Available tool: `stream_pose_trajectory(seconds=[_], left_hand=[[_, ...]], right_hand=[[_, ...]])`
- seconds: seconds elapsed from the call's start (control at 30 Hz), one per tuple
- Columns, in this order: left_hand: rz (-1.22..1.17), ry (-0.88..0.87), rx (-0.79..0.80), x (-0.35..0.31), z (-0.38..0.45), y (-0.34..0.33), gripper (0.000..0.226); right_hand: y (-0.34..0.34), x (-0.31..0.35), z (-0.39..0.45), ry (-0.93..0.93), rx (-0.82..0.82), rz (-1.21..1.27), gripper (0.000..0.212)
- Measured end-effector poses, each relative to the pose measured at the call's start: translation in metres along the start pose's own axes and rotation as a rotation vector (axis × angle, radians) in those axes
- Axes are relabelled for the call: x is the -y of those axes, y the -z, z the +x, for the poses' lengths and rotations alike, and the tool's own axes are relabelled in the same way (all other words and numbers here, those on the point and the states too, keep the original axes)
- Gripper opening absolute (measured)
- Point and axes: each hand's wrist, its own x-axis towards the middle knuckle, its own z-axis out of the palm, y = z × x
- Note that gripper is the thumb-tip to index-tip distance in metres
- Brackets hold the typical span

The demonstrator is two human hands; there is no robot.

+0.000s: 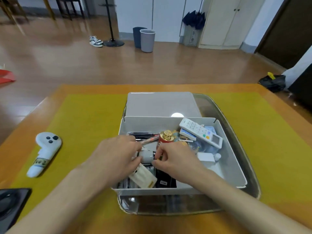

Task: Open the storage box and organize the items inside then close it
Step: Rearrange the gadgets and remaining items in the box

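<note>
1. There is one view only, a wide-angle camera worn on the person's head; no second view shares any part of the scene.
2. It looks forward and steeply down over the table, so the near edge runs off the bottom of the frame.
3. It sits close: both forearms enter from the bottom corners, and the left hand and right hand meet near the centre, over the storage box.
4. Facing ahead, the upper half takes in the far floor and far wall cupboards.
5. Straight edges bow towards the frame borders.
</note>
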Motion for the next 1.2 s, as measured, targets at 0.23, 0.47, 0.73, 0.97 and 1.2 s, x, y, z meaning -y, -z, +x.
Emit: stream_pose_trajectory(seconds=[0.23, 0.47, 0.73, 0.97, 1.2], left_hand=[[0.037, -0.021, 0.024, -0.010, 0.010, 0.003, 0.033], [0.019, -0.033, -0.041, -0.032, 0.022, 0.010, 0.035], [-0.083, -0.003, -0.075, -0.035, 0.034, 0.004, 0.034], [-0.125, -0.017, -0.096, -0.047, 0.039, -0.007, 0.025], [-0.135, -0.027, -0.059, -0.051, 0.037, -0.012, 0.030]], right_hand=[[0.072, -0.048, -0.003, -0.040, -0.371, 0.050, 0.017], [0.090, -0.098, 0.012, -0.064, -0.157, -0.299, 0.046], [0.120, -0.093, -0.010, 0.052, -0.218, -0.024, 0.044], [0.088, -0.096, -0.058, 0.126, 0.253, -0.190, 0.045], [0.080, -0.098, -0.047, 0.163, 0.323, -0.271, 0.043]])
